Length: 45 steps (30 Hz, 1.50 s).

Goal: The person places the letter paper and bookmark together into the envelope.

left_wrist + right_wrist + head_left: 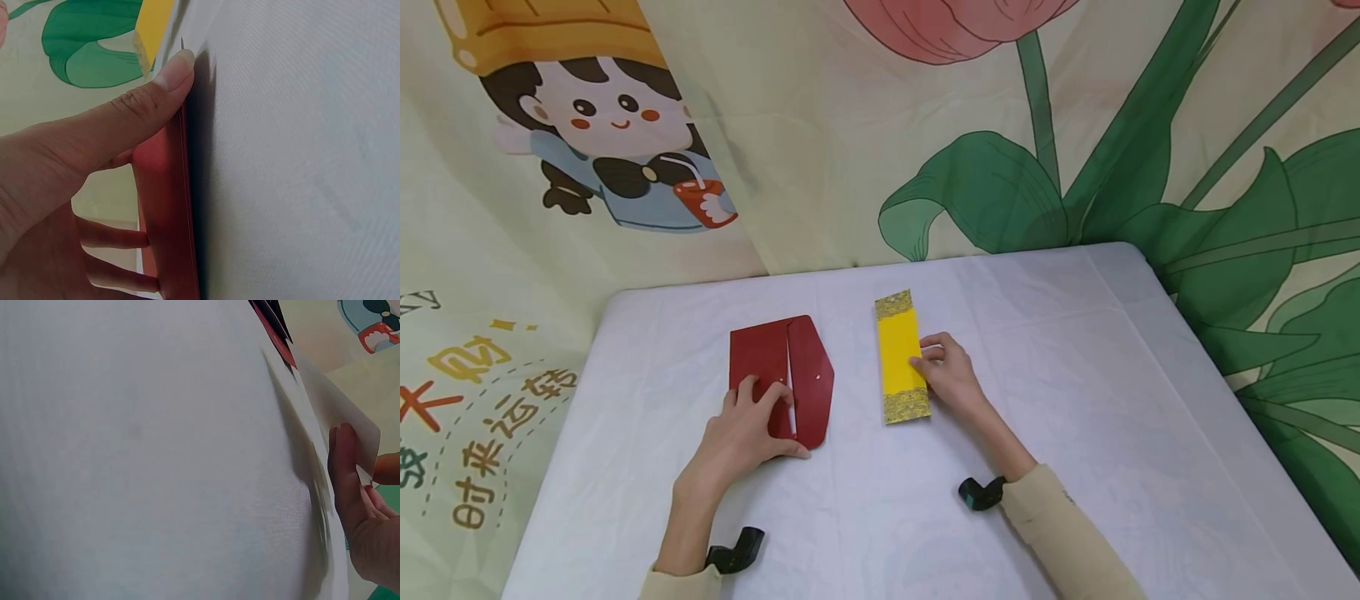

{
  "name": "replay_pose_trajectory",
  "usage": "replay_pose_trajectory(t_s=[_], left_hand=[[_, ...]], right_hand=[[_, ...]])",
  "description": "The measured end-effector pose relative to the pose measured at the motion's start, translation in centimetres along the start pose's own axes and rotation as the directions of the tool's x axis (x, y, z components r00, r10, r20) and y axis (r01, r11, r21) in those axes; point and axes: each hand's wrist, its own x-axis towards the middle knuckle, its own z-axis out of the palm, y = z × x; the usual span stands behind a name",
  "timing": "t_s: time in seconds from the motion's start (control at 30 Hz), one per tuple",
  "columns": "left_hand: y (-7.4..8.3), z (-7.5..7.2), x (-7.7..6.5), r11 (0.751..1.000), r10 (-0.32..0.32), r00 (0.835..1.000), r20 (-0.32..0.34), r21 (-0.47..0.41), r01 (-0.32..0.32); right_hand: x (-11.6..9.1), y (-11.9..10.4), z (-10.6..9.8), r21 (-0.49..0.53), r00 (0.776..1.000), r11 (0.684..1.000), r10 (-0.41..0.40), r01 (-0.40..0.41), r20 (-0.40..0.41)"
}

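Observation:
A red paper envelope [758,354] lies left of centre, its flap spread to the right and a white gap showing along the opening. My left hand [741,433] holds it with bent fingertips on its face and the thumb at the lower edge. In the left wrist view, the thumb [178,72] overlaps the envelope's edge. To the right, my right hand [953,373] pinches the long side of a yellow paper strip [898,346] with gold patterned ends. The right wrist view shows the strip's pale underside [344,406], tilted up from the cloth.
White cloth [1075,358] covers the table. Behind its far edge hangs a printed curtain [805,150] with flowers, a cartoon figure and writing. Small black wrist cameras [737,552] sit at both cuffs.

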Motion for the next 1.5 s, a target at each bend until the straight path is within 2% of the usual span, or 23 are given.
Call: replay_pose_trajectory(t_s=[0.47, 0.9, 1.13, 1.5], left_hand=[[0.2, 0.0, 0.2, 1.0, -0.009, 1.0, 0.001, 0.014, 0.009], [0.2, 0.1, 0.3, 1.0, -0.022, 1.0, -0.002, 0.019, 0.022], [0.3, 0.1, 0.1, 0.999, -0.036, 0.999, 0.002, 0.019, 0.036], [0.3, 0.1, 0.0, 0.999, -0.035, 0.999, 0.0, 0.019, 0.035]], right_hand=[[0.0, -0.6, 1.6, 0.009, 0.998, 0.999, -0.04, 0.04, 0.049], [0.0, -1.4, 3.2, 0.023, 0.996, 0.999, -0.027, 0.026, 0.081], [-0.2, -1.6, 4.1, 0.033, 0.993, 0.998, -0.064, 0.061, 0.1], [-0.4, -2.1, 5.5, 0.066, 0.988, 0.995, -0.08, 0.071, 0.132]])
